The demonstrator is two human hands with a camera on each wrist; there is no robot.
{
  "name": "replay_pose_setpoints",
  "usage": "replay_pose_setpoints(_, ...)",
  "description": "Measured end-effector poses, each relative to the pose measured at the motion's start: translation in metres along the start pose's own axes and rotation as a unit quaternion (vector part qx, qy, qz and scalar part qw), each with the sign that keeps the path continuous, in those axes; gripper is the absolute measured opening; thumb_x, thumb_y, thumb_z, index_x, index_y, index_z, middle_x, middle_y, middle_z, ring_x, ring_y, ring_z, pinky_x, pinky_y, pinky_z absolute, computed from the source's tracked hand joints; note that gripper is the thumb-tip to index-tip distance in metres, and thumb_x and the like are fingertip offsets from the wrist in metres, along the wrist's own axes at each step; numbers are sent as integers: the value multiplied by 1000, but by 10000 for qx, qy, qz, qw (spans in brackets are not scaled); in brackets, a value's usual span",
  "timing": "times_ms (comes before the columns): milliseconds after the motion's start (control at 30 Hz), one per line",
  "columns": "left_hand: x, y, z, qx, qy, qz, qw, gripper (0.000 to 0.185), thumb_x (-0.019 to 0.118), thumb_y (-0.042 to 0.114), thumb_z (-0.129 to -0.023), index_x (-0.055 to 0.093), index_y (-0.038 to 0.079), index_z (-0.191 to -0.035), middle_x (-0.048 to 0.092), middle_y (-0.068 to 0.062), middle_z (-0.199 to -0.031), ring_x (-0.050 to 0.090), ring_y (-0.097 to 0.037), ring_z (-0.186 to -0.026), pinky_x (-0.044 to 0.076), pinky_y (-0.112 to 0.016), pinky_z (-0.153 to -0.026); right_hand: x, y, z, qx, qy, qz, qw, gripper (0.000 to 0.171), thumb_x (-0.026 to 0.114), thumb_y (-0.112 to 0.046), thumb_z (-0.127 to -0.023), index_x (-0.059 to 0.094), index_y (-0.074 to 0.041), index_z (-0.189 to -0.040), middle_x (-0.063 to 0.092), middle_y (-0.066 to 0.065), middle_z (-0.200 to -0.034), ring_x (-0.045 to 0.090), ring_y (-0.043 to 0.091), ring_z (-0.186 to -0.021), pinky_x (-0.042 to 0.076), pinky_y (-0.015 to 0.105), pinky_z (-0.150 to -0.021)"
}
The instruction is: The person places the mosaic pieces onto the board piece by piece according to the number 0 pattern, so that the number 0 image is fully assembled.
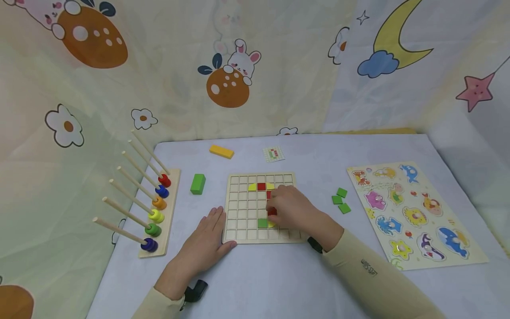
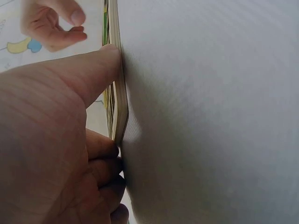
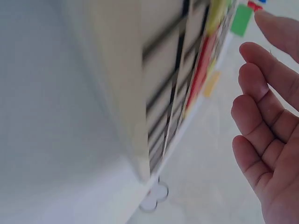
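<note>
A wooden grid board [image 1: 243, 221] lies in the middle of the table and holds yellow, red and green tiles. My right hand [image 1: 280, 206] hovers over its right half, fingertips down at a red tile [image 1: 272, 212], beside a green tile [image 1: 262, 223]. In the right wrist view the fingers [image 3: 261, 116] are relaxed and hold nothing, next to the blurred board [image 3: 163, 93]. My left hand [image 1: 213, 235] lies flat on the table at the board's near left corner. Its thumb [image 2: 100, 60] presses against the board's edge [image 2: 120, 102].
A rack of slanted pegs with coloured rings [image 1: 157, 217] stands at the left. A green block [image 1: 198, 183], a yellow block [image 1: 221, 151] and a small pattern card [image 1: 273, 154] lie behind the board. Loose green tiles [image 1: 341, 200] and an animal puzzle [image 1: 412, 212] lie to the right. Printed curtains surround the table.
</note>
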State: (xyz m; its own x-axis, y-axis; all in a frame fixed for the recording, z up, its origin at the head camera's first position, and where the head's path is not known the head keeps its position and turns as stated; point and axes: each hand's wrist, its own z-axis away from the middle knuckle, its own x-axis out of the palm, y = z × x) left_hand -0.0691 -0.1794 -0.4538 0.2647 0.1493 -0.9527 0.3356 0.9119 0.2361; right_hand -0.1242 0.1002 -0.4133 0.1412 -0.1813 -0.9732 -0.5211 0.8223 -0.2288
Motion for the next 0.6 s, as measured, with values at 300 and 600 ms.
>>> replay_pose_setpoints(300, 0, 0, 0, 16, -32, 13, 10000, 97, 66, 59, -98, 25, 2, -165, 17, -15, -176, 15, -32, -165, 22, -53, -132, -22, 35, 25, 484, 436, 3, 9979, 15, 86, -26, -86, 84, -17, -98, 71, -6, -92, 59, 17, -91, 53, 42, -94)
replay_pose_setpoints(600, 1, -2, -2, 24, -60, 65, 10000, 98, 67, 58, -97, 25, 2, -165, 17, -15, -176, 15, -33, -165, 22, -54, -132, -30, 59, 52, 869, 572, -32, 9946, 15, 87, -24, -86, 84, -15, -98, 72, -3, -91, 58, 17, -88, 52, 42, -86)
